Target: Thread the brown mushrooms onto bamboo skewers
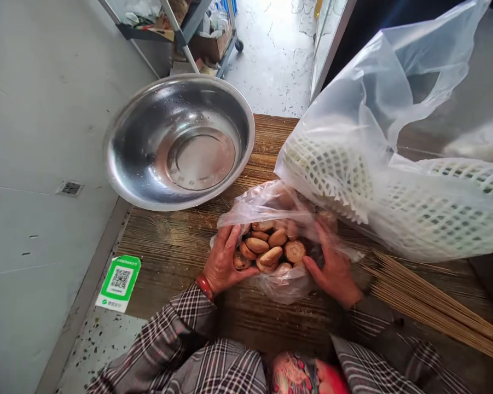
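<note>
A clear plastic bag (285, 284) lies open on the wooden table, with several brown mushrooms (271, 246) showing inside. At the bag's left side is my left hand (225, 262), its thumb and fingers apart around the edge, a red bracelet on the wrist. My right hand (332, 268) rests against the right side, thumb near the mushrooms and fingers spread, partly covered by the film. Both hands touch the plastic from outside the pile; neither holds a mushroom.
A large steel basin (201, 158) stands at the back left. White bags (332, 158) with netted produce fill the right. Thin wooden sticks (427, 301) lie at the lower right. A green QR card (119, 282) is at the left edge.
</note>
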